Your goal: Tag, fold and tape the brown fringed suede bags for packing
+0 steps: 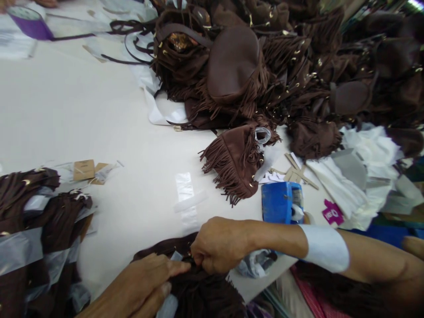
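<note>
A dark brown fringed bag (208, 293) lies at the table's front edge, partly under both hands. My right hand (221, 245) is closed, its fingers pinching the bag near its top edge; the exact spot they grip is hidden. My left hand (145, 282) is closed on the bag's left side, with its index finger pointing towards the right fingertips. Clear plastic (168, 306) shows beneath the left hand. A white band (326, 248) wraps my right forearm.
Brown fringed bags pile up at the back right, one with a smooth round flap (233, 64). Another fringed bag (233, 161) lies mid-table, near a blue tape dispenser (281, 202). Plastic-wrapped brown bags (43, 238) stand at left. A purple roll (31, 24) sits far left.
</note>
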Tool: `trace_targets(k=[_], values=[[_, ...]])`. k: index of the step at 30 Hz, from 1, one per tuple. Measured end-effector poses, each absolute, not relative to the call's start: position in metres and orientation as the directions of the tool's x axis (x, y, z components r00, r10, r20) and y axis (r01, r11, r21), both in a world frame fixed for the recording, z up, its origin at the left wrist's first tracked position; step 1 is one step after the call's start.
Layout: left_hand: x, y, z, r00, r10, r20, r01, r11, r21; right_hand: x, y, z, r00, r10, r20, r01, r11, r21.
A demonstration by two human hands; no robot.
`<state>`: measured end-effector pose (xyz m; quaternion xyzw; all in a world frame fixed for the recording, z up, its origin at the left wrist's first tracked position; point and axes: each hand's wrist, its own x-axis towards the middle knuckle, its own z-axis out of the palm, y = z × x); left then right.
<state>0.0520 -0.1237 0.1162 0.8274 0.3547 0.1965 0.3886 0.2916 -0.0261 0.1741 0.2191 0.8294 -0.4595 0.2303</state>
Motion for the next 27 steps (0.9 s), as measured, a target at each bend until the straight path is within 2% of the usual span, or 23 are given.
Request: trace_targets(k=[4,10,15,18,21,26,27], values=[[0.067,-0.114,0.126,0.671,0.725,-0.155,0.463,-0.247,0.852,0.291,-0.027,0.177,-0.763,0.186,-0.619,0.619,0.483,-0.619],[0.080,-0.105,0.126,0.712,0.675,-0.193,0.378,-0.137,0.916,0.300,-0.026,0.167,-0.631,0.324,-0.705,0.774,0.327,-0.542],[0.080,-0.106,0.127,0.693,0.697,-0.186,0.410,-0.168,0.896,0.301,-0.024,0.159,-0.570,0.305,-0.763,0.820,0.271,-0.504],[0.081,-0.108,0.128,0.728,0.663,-0.175,0.395,-0.197,0.897,0.305,-0.017,0.160,-0.637,0.172,-0.752,0.769,0.205,-0.605],[0.079,-0.112,0.123,0.757,0.637,-0.144,0.349,-0.207,0.914,0.315,-0.007,0.162,-0.738,0.057,-0.672,0.674,0.108,-0.731],[0.081,-0.113,0.108,0.779,0.617,-0.113,0.307,-0.218,0.926,0.331,-0.005,0.163,-0.773,0.037,-0.633,0.634,0.052,-0.771],[0.082,-0.113,0.110,0.776,0.620,-0.116,0.321,-0.230,0.919,0.331,-0.008,0.162,-0.755,0.096,-0.649,0.652,0.000,-0.758]])
